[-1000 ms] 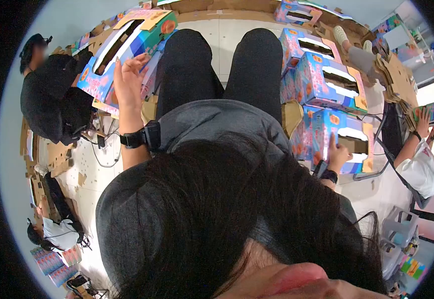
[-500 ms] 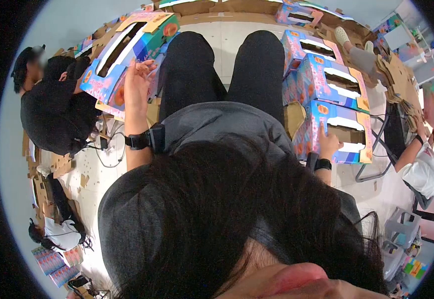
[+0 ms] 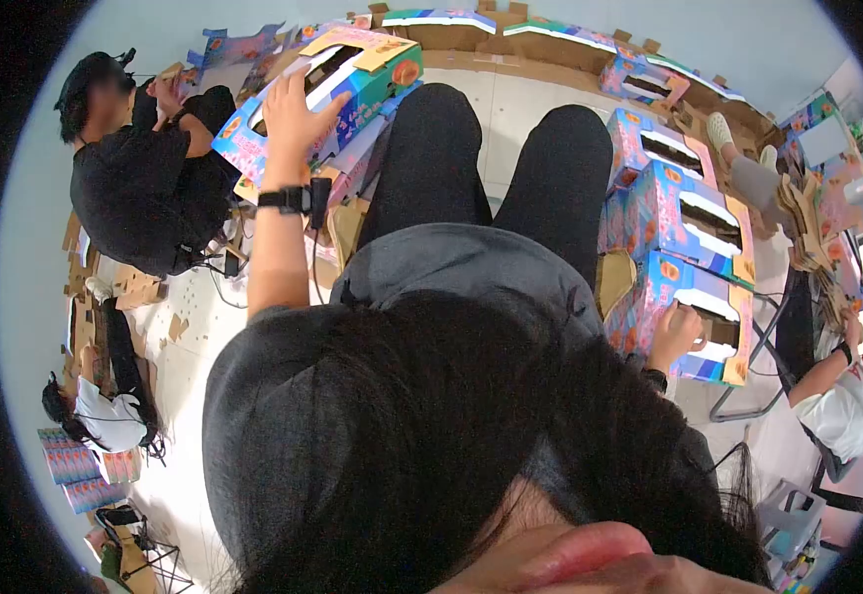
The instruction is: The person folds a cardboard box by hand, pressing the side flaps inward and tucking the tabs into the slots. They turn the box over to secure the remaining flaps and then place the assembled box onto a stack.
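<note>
1. The left hand lies with fingers spread on the raised box beside the left knee and grips nothing. It is best pressed flat near the slot, so the card does not buckle.
2. The right hand seems curled shut over the slot edge of the near box by the right hip. An even pull suits that edge, which could tear.
3. The stacked boxes just behind are best left undisturbed.

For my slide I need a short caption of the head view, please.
Seated person has left hand on a colourful carton and right hand on a blue carton.
</note>
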`<state>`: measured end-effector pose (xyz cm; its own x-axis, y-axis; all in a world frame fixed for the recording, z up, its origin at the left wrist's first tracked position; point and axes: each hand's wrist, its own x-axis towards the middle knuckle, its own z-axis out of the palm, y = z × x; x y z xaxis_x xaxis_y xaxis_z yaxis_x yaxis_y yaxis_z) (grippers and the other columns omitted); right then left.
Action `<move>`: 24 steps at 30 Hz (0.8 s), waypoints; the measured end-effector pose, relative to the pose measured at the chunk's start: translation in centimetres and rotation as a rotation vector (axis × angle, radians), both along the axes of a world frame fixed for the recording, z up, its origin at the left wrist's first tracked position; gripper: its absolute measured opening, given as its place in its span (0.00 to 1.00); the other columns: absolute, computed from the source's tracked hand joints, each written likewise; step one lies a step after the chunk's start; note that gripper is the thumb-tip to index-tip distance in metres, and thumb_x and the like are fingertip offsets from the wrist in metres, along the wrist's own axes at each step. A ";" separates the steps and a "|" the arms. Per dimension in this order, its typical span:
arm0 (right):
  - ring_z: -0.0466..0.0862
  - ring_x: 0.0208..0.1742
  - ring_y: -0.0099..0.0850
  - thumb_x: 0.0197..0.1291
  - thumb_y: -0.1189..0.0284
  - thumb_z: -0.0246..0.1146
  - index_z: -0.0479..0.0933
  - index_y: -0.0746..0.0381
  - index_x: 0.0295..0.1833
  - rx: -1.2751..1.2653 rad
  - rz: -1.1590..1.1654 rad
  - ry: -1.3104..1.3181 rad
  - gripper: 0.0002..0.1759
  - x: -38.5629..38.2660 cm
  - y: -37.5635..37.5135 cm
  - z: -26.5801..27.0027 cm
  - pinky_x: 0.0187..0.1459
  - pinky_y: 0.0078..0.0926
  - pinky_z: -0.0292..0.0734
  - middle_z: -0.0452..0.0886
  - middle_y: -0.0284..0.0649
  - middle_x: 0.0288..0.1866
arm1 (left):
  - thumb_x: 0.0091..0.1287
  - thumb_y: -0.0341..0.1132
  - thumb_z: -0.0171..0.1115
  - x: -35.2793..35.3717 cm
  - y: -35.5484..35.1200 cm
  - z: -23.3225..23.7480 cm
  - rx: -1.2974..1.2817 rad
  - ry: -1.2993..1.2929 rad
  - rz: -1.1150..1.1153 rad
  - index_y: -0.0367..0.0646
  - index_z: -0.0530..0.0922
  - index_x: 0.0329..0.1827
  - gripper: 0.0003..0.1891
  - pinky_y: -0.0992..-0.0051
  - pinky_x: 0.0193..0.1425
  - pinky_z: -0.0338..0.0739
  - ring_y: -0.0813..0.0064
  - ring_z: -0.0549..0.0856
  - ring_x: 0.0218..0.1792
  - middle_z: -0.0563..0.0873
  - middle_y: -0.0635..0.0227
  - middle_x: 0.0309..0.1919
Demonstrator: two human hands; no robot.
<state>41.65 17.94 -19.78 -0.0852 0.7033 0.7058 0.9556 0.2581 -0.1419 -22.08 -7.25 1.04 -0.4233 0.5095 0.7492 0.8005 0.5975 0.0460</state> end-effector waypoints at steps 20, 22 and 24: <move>0.78 0.42 0.36 0.54 0.65 0.70 0.77 0.56 0.32 0.092 0.590 0.087 0.09 -9.3 -0.4 15.1 0.64 0.42 0.59 0.78 0.33 0.34 | 0.38 0.62 0.80 5.4 2.1 2.7 0.281 -0.152 -0.177 0.38 0.72 0.66 0.53 0.56 0.64 0.67 0.50 0.78 0.56 0.80 0.49 0.52; 0.78 0.45 0.37 0.53 0.67 0.71 0.78 0.59 0.36 -0.068 0.834 0.279 0.10 -12.8 -1.7 18.4 0.62 0.36 0.65 0.80 0.36 0.39 | 0.38 0.60 0.81 9.0 3.5 5.4 0.406 -0.077 -0.341 0.36 0.72 0.65 0.53 0.56 0.63 0.68 0.50 0.78 0.55 0.80 0.49 0.50; 0.77 0.55 0.38 0.52 0.67 0.73 0.77 0.62 0.50 -0.272 1.111 0.431 0.21 -16.2 -3.0 20.5 0.62 0.36 0.68 0.80 0.41 0.50 | 0.39 0.59 0.82 12.6 4.6 7.3 0.463 -0.100 -0.464 0.35 0.70 0.65 0.53 0.57 0.62 0.69 0.51 0.77 0.55 0.78 0.49 0.51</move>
<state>25.46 14.95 0.71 -0.5291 0.5257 0.6661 0.0953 0.8168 -0.5690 -9.48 -2.61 8.34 -0.3162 0.2902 0.9032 0.9487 0.0920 0.3026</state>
